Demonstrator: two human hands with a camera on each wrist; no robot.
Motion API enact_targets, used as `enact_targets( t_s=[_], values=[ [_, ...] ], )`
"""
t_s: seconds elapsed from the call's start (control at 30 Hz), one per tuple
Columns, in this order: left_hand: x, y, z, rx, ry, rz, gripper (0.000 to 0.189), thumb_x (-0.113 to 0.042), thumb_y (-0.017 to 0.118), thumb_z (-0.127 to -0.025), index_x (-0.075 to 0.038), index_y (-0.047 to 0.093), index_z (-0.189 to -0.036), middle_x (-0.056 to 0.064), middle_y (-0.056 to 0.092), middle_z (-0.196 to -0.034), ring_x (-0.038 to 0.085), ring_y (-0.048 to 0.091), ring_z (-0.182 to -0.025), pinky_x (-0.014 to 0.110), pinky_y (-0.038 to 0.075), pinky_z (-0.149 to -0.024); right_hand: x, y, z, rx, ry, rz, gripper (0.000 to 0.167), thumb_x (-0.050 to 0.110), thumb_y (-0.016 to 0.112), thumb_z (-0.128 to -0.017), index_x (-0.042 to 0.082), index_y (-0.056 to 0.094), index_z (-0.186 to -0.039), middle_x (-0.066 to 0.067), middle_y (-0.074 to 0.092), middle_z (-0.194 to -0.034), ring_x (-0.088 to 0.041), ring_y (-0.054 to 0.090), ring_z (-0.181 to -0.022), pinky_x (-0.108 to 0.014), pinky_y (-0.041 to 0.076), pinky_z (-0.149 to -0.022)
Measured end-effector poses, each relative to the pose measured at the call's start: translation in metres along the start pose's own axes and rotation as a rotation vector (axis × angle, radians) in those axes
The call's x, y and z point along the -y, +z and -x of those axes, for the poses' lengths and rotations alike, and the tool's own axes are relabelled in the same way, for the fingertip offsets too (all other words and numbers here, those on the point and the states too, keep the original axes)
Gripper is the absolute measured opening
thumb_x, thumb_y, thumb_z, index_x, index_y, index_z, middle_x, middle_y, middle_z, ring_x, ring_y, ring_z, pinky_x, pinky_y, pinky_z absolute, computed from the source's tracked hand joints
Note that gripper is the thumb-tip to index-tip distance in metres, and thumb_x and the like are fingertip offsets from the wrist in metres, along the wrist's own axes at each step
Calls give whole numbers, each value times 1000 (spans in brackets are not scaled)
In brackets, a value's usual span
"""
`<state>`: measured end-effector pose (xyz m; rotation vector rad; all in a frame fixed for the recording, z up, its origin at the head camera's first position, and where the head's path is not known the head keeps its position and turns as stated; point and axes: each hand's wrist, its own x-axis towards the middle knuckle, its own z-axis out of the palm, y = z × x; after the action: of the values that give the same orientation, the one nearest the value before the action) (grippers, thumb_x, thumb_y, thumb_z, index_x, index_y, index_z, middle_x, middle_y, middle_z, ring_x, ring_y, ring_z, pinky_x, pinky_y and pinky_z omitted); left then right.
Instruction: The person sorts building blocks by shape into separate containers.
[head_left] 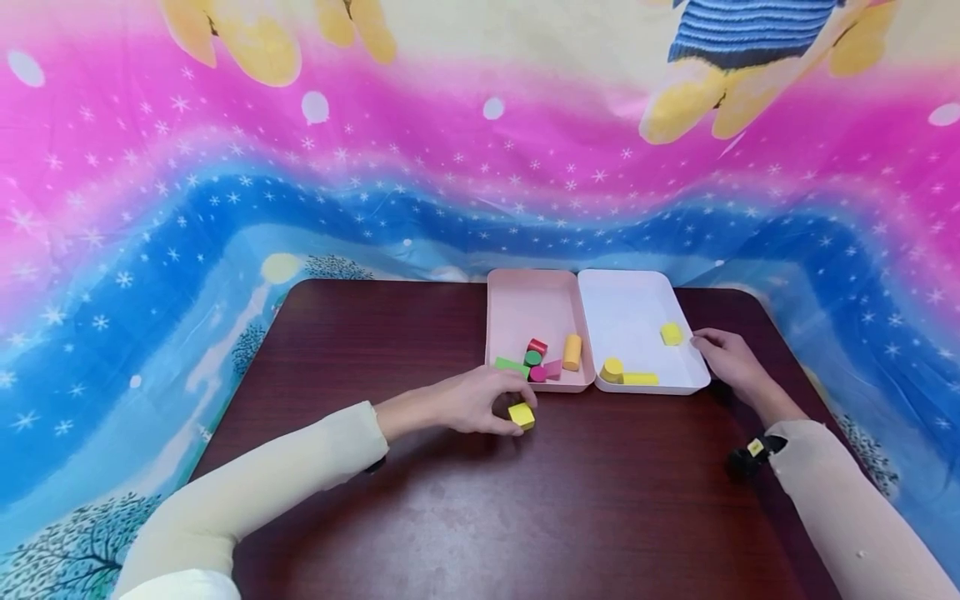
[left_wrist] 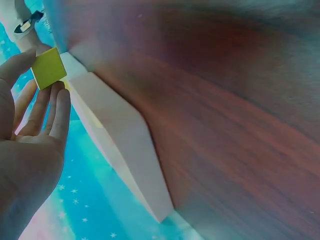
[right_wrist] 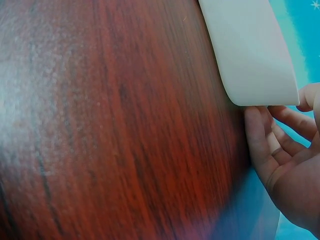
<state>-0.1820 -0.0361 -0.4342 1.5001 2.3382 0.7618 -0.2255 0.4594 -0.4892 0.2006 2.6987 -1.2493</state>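
Note:
My left hand (head_left: 480, 402) pinches a yellow block (head_left: 522, 416) between thumb and fingers, just in front of the pink tray (head_left: 498, 300). In the left wrist view the block (left_wrist: 49, 68) shows a flat, square face. At the right side of the white tray (head_left: 622, 300), my right hand (head_left: 731, 360) holds the rim. The right wrist view shows the thumb at the tray's top edge and the other fingers against its outer wall (right_wrist: 255, 55). Inside the white tray are a yellow block (head_left: 671, 334), a yellow cylinder (head_left: 612, 370) and a flat yellow bar (head_left: 641, 378).
The pink tray holds an orange cylinder (head_left: 572, 352), a red piece (head_left: 537, 346), a green cylinder (head_left: 532, 358), a light green block (head_left: 512, 366) and pink pieces (head_left: 552, 368). Both trays stand side by side toward the back of the dark wooden table (head_left: 450, 517). A patterned cloth (head_left: 450, 167) hangs behind.

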Motion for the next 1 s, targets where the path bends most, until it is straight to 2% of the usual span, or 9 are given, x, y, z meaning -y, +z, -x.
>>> enact_targets(
  t_s=[0.1,0.23,0.37,0.5,0.57,0.73,0.8,1.0],
  values=[
    [-2,-3,-8,-24,23,21,37,-25,84,-93,-9,71,-124,-3,66,-117,15,62,-102,31,58,-92,0,0,1,-3,-4,0,68,46,34,-115,-8,42,-155,-33,50,-146,-36,61,-111,-26,58,-75],
    [-4,-8,-19,-61,46,32,35,-24,85,-92,-9,72,-122,-4,66,-113,8,62,-100,25,58,-93,0,1,2,-10,-5,0,67,46,35,-115,-8,42,-155,-33,50,-146,-33,62,-109,-26,58,-74],
    [-5,-13,-30,-95,56,36,34,-24,85,-92,-10,72,-121,-4,65,-111,8,64,-99,27,60,-92,1,1,3,-16,-1,3,67,45,35,-115,-8,42,-155,-34,50,-146,-31,63,-107,-26,58,-74],
    [-6,-17,-40,-127,59,65,34,-21,85,-92,-11,71,-122,-4,66,-115,5,65,-99,30,61,-91,2,1,3,-17,-4,1,69,47,35,-114,-8,41,-156,-34,50,-146,-35,62,-110,-26,58,-74],
    [-6,-19,-44,-144,61,71,34,-20,85,-92,-12,71,-122,-4,66,-116,5,64,-99,27,60,-91,1,1,3,-18,-5,2,69,47,35,-114,-8,41,-156,-34,50,-146,-35,62,-110,-26,58,-73],
    [-6,-22,-52,-174,85,43,34,-21,86,-92,-14,72,-122,-5,67,-116,5,62,-98,22,58,-89,-1,1,2,-21,-2,1,68,46,35,-114,-8,42,-155,-33,51,-145,-27,64,-103,-28,59,-73],
    [-6,-22,-54,-175,91,42,34,-22,86,-92,-15,72,-122,-5,67,-116,5,63,-99,24,59,-90,-1,1,2,-23,-1,-2,67,46,36,-114,-6,43,-155,-32,52,-145,-24,65,-101,-28,59,-73],
    [-5,-23,-63,-191,98,71,31,-19,84,-92,-12,73,-121,-4,67,-116,4,65,-101,27,60,-93,-2,1,1,-26,-14,3,67,47,35,-115,-6,44,-155,-31,53,-143,-24,65,-101,-28,59,-73]
  ],
)
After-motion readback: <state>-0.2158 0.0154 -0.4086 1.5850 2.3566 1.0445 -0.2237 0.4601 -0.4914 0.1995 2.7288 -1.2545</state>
